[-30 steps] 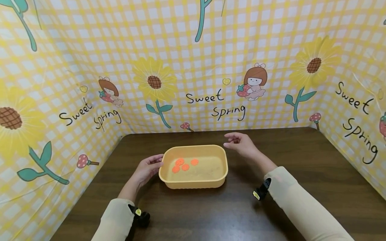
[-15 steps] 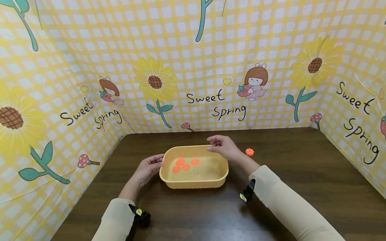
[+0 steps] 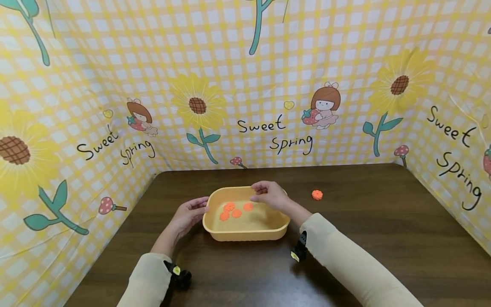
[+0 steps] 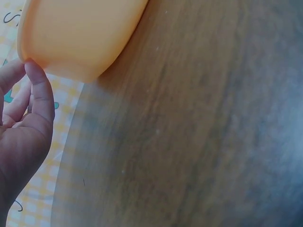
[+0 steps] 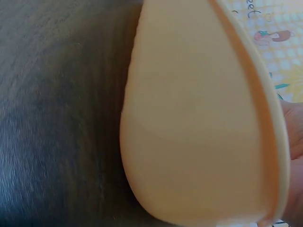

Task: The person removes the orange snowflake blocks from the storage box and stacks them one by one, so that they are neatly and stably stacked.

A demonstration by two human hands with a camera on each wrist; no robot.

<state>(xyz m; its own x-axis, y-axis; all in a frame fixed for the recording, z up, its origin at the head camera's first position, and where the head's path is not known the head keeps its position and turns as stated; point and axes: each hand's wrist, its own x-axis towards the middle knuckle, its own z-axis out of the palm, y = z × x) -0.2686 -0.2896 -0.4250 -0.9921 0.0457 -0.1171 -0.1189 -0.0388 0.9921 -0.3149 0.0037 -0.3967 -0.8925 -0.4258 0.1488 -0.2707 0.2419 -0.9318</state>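
Note:
A yellow plastic tub (image 3: 245,236) stands on the table with several small orange flower-shaped pieces (image 3: 235,213) lying toward its left side. At its left end my left hand (image 3: 186,216) pinches the rim; the left wrist view has thumb and finger meeting at the tub's edge. My right hand (image 3: 271,196) reaches over the right back part of the tub, fingers loosely bent and thumb apart from them. Nothing orange shows between them. The tub's wall hides most of this hand in the right wrist view. Another orange flower-shaped piece (image 3: 317,195) lies on the table, right of the tub.
The dark wooden table (image 3: 364,230) has its back edge against a yellow checked cloth (image 3: 261,85) that also rises on the left and right. Each wrist carries a black strapped camera (image 3: 298,247) below the light sleeve.
My right hand has moved left from beside the tub to over its inside, uncovering the orange piece on the table. The left hand and tub stay in place.

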